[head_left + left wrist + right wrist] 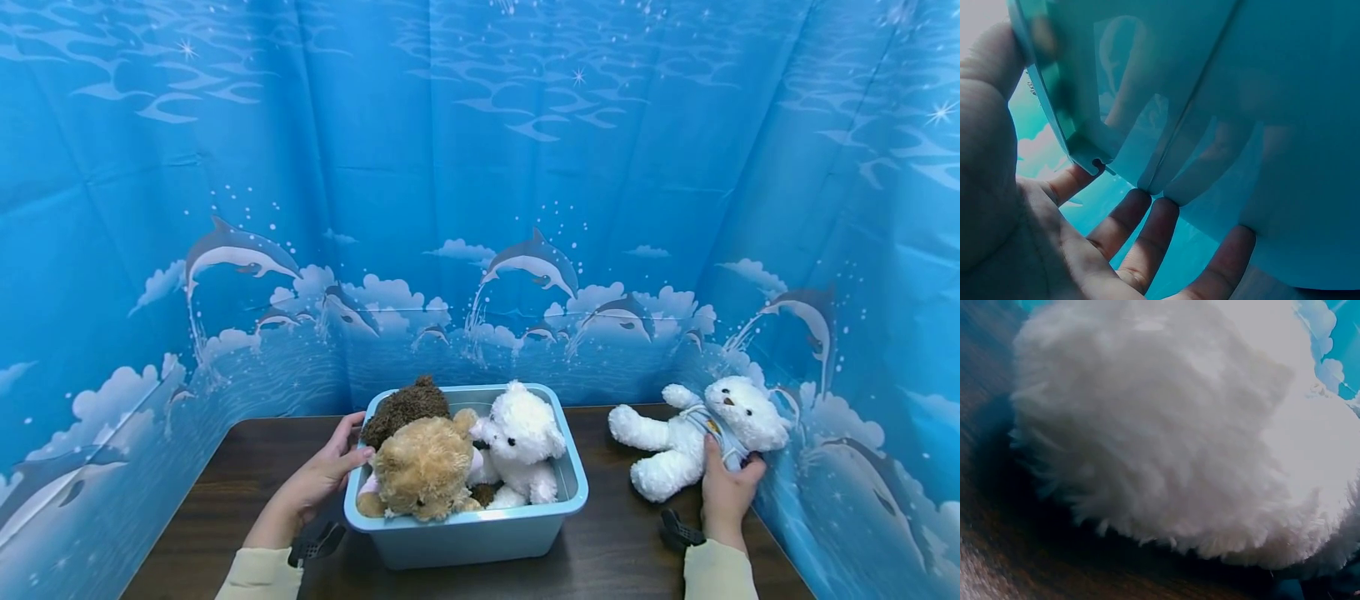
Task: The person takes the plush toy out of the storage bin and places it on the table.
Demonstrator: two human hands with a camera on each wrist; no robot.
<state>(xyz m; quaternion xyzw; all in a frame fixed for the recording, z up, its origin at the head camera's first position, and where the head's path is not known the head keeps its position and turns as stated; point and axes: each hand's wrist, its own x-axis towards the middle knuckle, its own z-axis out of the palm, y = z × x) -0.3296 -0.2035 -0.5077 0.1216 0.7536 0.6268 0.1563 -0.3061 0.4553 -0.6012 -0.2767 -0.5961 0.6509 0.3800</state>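
A light blue plastic tub stands on the table with several plush toys inside. My left hand holds its left side. In the left wrist view, the thumb lies at the rim and the fingertips touch the outer wall. Off to the right, a white teddy bear in a pale blue shirt lies tilted back, its head to the right. My right hand grips it at the shirt; some fingers are hidden behind its body. White fur fills most of the right wrist view, where no hand shows.
In the tub sit a tan teddy bear at the front, a dark brown plush behind it and a white plush dog on the right. A blue dolphin-print curtain surrounds the dark wooden table at the back and sides.
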